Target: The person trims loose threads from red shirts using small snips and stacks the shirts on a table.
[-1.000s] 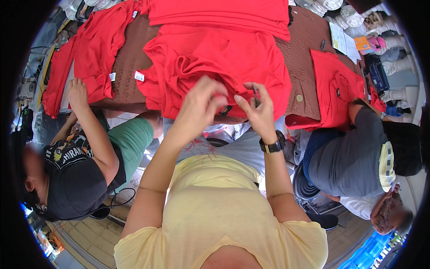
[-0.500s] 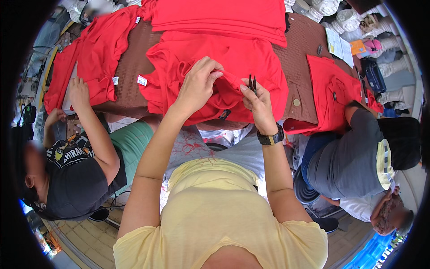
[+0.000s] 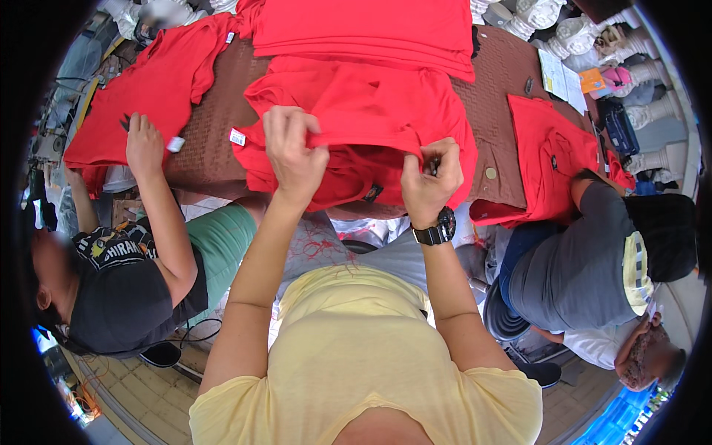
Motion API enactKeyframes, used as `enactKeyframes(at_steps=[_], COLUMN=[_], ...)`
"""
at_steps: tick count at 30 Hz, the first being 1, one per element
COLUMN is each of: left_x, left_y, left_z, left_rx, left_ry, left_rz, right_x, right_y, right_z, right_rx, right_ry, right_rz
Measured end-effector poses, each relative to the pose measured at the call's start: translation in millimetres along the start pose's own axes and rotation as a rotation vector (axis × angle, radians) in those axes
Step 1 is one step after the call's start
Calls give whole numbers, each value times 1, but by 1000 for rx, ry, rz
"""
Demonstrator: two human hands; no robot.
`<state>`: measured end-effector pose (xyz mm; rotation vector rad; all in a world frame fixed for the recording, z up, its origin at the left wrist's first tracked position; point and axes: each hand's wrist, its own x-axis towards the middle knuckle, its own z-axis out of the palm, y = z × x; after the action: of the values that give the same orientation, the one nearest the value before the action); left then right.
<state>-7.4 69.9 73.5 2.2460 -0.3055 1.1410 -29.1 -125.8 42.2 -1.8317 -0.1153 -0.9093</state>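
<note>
A red shirt point(image 3: 363, 93) lies bunched before me at the table's near edge, with a white tag point(image 3: 237, 137) at its left side. My left hand point(image 3: 293, 152) is closed on a folded edge of it, the fingers slightly blurred. The other end of this raised edge is pinched by my right hand point(image 3: 432, 178). The dark thread snips point(image 3: 434, 165) sit inside my right hand, mostly hidden by its fingers. Between the two hands the cloth is stretched, and a dark gap shows below it.
A brown covered table point(image 3: 493, 74) bears a stack of folded red shirts point(image 3: 356, 26) beyond my work. People sit close on both sides, each with red garments. A round coin-like disc point(image 3: 490, 173) and papers point(image 3: 561, 78) lie to the right.
My hands have moved apart, drawing the shirt's edge straight between them. The snips' blades, upright before, are now tucked into my right hand. The person at left has spread their garment flatter.
</note>
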Motion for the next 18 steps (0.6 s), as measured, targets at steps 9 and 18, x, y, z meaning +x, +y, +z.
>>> enactKeyframes(at_steps=[9, 18], left_x=[7, -35], left_y=[-21, -2], left_z=[-70, -62], left_rx=[-742, -93], left_ry=[-781, -1016], left_rz=[-818, -256], right_x=[-6, 34], right_y=[-3, -52], right_z=[-32, -78], right_rx=[338, 675], right_ry=[-283, -709], right_rz=[181, 294])
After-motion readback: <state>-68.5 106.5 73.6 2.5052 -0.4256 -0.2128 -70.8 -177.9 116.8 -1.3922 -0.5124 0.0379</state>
